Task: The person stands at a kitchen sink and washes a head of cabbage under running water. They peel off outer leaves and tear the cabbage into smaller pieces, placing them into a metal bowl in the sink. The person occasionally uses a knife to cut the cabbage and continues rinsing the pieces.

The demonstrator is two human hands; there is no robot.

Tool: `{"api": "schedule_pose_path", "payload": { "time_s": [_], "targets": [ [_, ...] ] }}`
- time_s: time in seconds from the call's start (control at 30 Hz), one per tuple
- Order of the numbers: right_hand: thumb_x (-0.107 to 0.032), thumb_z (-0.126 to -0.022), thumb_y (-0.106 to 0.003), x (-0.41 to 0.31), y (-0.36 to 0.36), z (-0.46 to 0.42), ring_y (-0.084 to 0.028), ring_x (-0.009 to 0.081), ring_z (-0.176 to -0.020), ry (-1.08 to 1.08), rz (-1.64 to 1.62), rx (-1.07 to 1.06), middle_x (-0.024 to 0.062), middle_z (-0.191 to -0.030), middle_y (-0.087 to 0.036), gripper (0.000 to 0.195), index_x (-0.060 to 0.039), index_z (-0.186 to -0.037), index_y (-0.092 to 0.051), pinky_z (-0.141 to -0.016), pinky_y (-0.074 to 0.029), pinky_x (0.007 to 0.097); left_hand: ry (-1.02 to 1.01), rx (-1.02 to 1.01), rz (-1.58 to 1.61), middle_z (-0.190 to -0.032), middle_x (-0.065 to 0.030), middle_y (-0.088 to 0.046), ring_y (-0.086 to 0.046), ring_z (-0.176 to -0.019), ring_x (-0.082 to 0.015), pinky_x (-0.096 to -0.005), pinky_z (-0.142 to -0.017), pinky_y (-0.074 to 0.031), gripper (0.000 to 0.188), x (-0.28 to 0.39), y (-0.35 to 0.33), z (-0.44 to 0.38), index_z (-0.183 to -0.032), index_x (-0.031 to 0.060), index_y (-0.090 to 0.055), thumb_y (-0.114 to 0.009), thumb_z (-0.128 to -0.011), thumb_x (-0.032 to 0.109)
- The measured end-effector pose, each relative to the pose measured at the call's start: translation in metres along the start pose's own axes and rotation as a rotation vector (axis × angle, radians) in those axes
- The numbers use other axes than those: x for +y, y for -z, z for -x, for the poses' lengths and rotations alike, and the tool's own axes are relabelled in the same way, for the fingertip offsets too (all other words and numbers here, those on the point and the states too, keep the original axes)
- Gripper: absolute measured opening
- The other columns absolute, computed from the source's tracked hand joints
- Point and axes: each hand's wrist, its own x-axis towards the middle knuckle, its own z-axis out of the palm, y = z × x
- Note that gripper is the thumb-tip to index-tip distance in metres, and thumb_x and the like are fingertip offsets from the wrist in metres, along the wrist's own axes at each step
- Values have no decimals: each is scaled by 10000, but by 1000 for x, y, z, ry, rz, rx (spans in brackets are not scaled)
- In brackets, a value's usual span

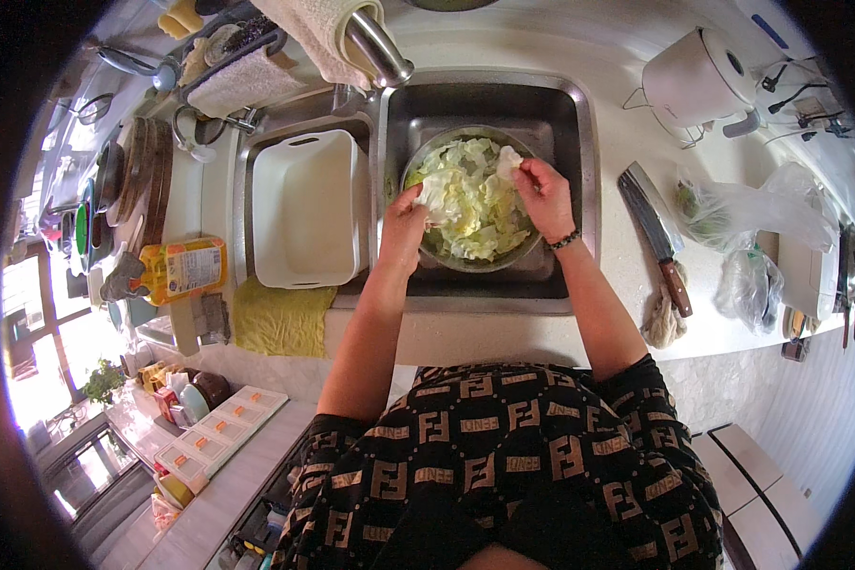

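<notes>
My left hand [404, 226] holds a large pale leaf of a leafy vegetable, perhaps cabbage or lettuce [442, 199], over the left part of a round metal bowl [463, 266]. A small torn leaf piece [509, 162] is pinched between the thumb and fingers of my right hand [546, 199], at the bowl's right side. Torn pale green and yellow leaves [488, 235] fill the bowl, which sits in the right basin of a stainless steel sink [584, 206]. A beaded bracelet is on my right wrist.
A white plastic tub [306, 214] stands in the left basin, with a green cloth [281, 320] at its front. On the right counter lie a cleaver [652, 221] and plastic bags [748, 214], near a white appliance [695, 82]. An orange bottle [185, 271] is at left; a towel-wrapped faucet [377, 50] overhangs the sink.
</notes>
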Motion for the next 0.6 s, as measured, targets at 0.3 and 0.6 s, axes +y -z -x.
{"api": "schedule_pose_path", "payload": {
  "time_s": [0.3, 0.6],
  "targets": [
    [-360, -797, -629, -9, -13, 0, -603, 258, -916, -18, -166, -299, 146, -1022, -601, 431, -45, -1083, -562, -719, -484, 321, -149, -178, -221, -874, -4, -572, -502, -710, -64, -214, -642, -409, 308, 0, -6, -2, -1087, 32, -534, -606, -788, 52],
    [-231, -820, -601, -23, -36, 16, -596, 223, -592, 168, 151, -240, 101, -653, -601, 213, -19, -807, -580, -543, -456, 340, -239, -118, -434, -775, 0, -567, -485, -675, -60, -205, -597, -388, 121, -7, -15, -1, -890, 18, -574, -612, -775, 30]
  ]
}}
